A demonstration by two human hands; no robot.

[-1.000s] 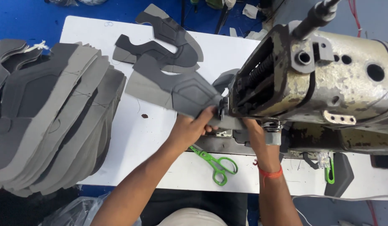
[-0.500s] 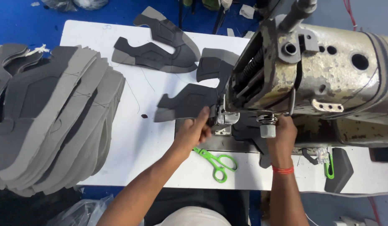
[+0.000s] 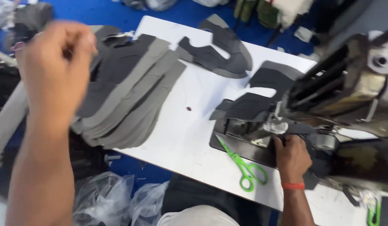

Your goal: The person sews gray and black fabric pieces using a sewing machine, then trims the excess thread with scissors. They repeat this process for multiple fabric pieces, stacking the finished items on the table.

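We are raising our left hand (image 3: 56, 62) at the near left, blurred and curled into a loose fist; we cannot tell whether it is holding anything. It is hovering above the left edge of the stack of grey cut pieces (image 3: 131, 100) fanned over the left end of the white desk (image 3: 181, 138). Our right hand (image 3: 291, 158), wearing an orange wristband (image 3: 292, 186), is resting closed at the base of the sewing machine (image 3: 348, 96), fingers pressing a dark grey piece (image 3: 248, 106) lying just left of the needle. Green scissors (image 3: 243, 165) are lying just left of this hand. More dark pieces (image 3: 221, 52) are lying at the far edge.
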